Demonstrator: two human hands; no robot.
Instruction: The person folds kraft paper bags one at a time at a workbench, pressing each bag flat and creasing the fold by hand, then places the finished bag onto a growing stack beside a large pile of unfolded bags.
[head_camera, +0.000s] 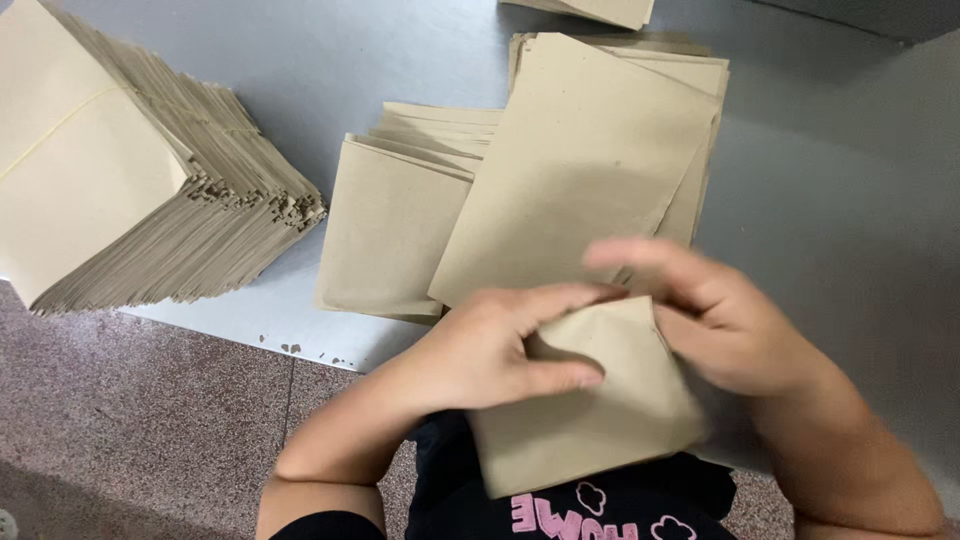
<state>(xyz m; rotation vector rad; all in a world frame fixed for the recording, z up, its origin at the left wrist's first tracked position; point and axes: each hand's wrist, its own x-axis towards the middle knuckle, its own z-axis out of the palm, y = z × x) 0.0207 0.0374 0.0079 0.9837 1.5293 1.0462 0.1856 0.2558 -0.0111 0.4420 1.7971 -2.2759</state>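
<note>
I see the paper bag near the table edge, long axis running near-to-far. Left hand pinches its top edge, nearer; right hand, fingers curled, touches it.

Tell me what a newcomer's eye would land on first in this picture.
First, the left hand and right hand meeting over a brown paper bag at the near edge of the grey table. Next, the tall fanned stack of bags at far left, bound with a thin band. Between them, looser piles of bags overlap.
</note>
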